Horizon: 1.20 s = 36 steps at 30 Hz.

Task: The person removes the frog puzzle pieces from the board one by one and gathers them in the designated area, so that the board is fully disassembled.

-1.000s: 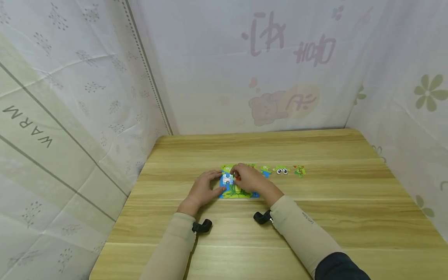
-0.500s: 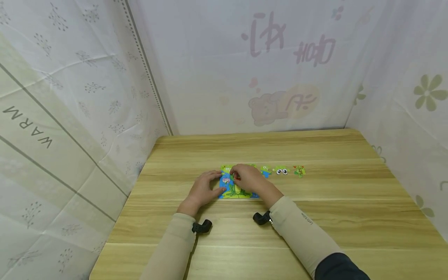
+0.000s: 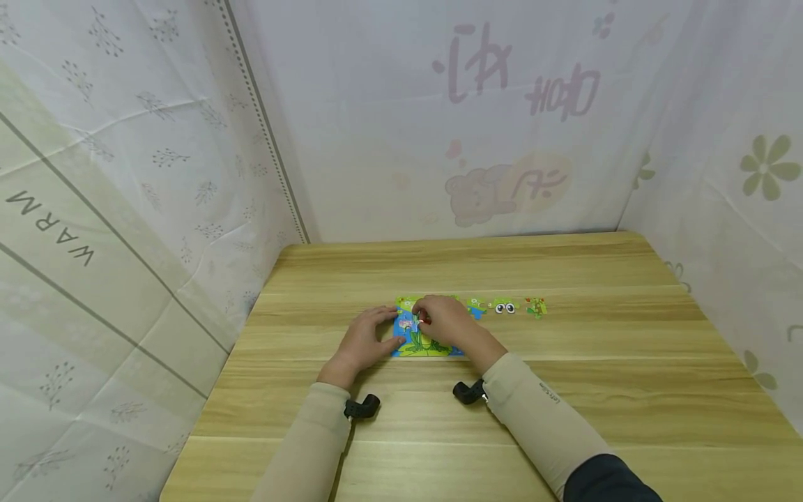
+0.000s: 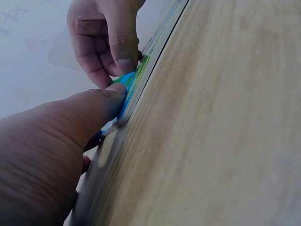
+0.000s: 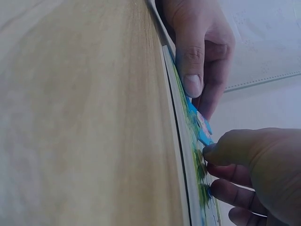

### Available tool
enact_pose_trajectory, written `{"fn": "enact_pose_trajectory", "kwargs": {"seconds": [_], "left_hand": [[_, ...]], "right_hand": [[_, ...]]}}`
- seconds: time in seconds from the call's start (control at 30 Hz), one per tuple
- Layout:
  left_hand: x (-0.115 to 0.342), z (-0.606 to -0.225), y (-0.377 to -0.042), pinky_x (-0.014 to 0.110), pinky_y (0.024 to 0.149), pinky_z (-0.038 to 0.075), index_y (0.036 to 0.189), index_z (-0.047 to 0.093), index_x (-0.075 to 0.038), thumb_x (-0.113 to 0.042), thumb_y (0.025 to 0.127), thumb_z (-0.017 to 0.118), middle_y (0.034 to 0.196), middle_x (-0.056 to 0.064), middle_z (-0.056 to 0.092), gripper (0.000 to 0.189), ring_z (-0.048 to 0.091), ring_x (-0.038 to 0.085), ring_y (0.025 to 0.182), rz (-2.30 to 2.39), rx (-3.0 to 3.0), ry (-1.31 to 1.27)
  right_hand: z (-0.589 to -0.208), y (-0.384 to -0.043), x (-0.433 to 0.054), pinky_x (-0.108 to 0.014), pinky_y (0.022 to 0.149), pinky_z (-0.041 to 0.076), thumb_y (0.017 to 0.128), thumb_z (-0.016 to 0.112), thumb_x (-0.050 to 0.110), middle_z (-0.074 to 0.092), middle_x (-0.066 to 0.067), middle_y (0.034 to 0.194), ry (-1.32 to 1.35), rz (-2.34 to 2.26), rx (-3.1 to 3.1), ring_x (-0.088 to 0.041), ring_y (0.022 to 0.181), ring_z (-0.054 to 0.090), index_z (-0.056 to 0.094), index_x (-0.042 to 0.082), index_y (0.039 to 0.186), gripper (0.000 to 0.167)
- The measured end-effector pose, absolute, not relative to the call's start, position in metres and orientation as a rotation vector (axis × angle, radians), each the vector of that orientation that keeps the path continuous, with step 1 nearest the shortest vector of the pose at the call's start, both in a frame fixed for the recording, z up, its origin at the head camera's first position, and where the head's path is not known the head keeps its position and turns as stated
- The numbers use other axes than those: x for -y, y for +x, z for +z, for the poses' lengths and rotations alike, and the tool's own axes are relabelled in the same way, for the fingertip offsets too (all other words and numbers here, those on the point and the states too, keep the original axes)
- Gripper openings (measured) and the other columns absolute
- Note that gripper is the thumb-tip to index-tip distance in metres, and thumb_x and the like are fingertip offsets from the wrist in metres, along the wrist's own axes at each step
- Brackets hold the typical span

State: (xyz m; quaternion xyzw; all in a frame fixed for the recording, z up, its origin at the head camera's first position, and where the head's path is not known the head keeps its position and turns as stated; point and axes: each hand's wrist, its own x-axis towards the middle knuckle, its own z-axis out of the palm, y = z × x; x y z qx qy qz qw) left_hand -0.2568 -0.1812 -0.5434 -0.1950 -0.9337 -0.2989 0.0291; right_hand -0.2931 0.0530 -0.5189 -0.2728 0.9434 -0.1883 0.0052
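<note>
A flat square puzzle board printed in blue and green [image 3: 425, 341] lies face up near the middle of the pale wooden tabletop [image 3: 564, 390], just in front of the person. The left hand [image 3: 364, 339] rests at the board's left edge with its thumb laid straight along that edge, its fingers uncurled and gripping nothing; this looks like bracing, so the board does not slide. The right hand [image 3: 447, 322] comes in over the board's top left corner, its thumb and bent fingers pinching a small blue and pink puzzle piece [image 5: 201, 126]. In the right wrist view the piece stands tilted, one edge down on the board and the other lifted clear, which suits easing it into its slot. Its long axis seems to run along the board's left edge, though the piece is largely covered. Three loose green pieces [image 3: 505, 306] sit in a row to the board's right, apart from it.
</note>
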Motion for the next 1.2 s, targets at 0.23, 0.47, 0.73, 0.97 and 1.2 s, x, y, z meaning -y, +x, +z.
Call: {"fn": "enact_pose_trajectory", "kwargs": {"seconds": [0.23, 0.47, 0.73, 0.97, 1.2], "left_hand": [[0.1811, -0.5444, -0.2575, 0.049, 0.122, 0.035, 0.145, 0.064, -0.015, -0.043, 0.092, 0.082, 0.154, -0.002, 0.056, 0.063, 0.045, 0.026, 0.147, -0.913, 2.866, -0.611], [0.1809, -0.5444, -0.2575, 0.049, 0.121, 0.036, 0.144, 0.065, -0.013, -0.041, 0.092, 0.083, 0.152, 0.0, 0.057, 0.062, 0.046, 0.027, 0.146, -0.906, 2.852, -0.621], [0.1806, -0.5437, -0.2573, 0.048, 0.122, 0.036, 0.145, 0.064, -0.012, -0.041, 0.092, 0.083, 0.153, 0.0, 0.057, 0.063, 0.045, 0.026, 0.147, -0.913, 2.866, -0.612], [0.181, -0.5447, -0.2571, 0.048, 0.122, 0.035, 0.145, 0.064, -0.012, -0.041, 0.092, 0.083, 0.153, 0.0, 0.057, 0.063, 0.045, 0.026, 0.147, -0.911, 2.862, -0.617], [0.1804, -0.5459, -0.2578, 0.046, 0.122, 0.036, 0.145, 0.064, -0.013, -0.041, 0.092, 0.082, 0.153, 0.001, 0.056, 0.063, 0.046, 0.026, 0.146, -0.892, 2.861, -0.61]], "right_hand": [[-0.5196, -0.2936, -0.0538, -0.026, 0.064, 0.05, 0.097, 0.073, 0.023, 0.061, 0.013, 0.085, -0.834, -0.635, -2.954, -0.007, 0.071, 0.057, 0.076, 0.016, 0.12, 0.024], [-0.5216, -0.2951, -0.0544, -0.026, 0.065, 0.05, 0.096, 0.073, 0.022, 0.06, 0.014, 0.085, -0.8, -0.657, -2.959, -0.007, 0.071, 0.056, 0.076, 0.018, 0.119, 0.024], [-0.5222, -0.2945, -0.0546, -0.026, 0.067, 0.05, 0.095, 0.075, 0.022, 0.06, 0.014, 0.084, -0.802, -0.647, -2.958, -0.007, 0.073, 0.056, 0.076, 0.018, 0.119, 0.024], [-0.5201, -0.2936, -0.0565, -0.028, 0.071, 0.052, 0.095, 0.075, 0.021, 0.061, 0.012, 0.087, -0.82, -0.701, -2.924, -0.008, 0.076, 0.057, 0.075, 0.016, 0.118, 0.024], [-0.517, -0.2935, -0.062, -0.03, 0.075, 0.054, 0.097, 0.074, 0.018, 0.061, 0.009, 0.093, -0.841, -0.797, -2.859, -0.008, 0.081, 0.058, 0.074, 0.014, 0.12, 0.023]]}}
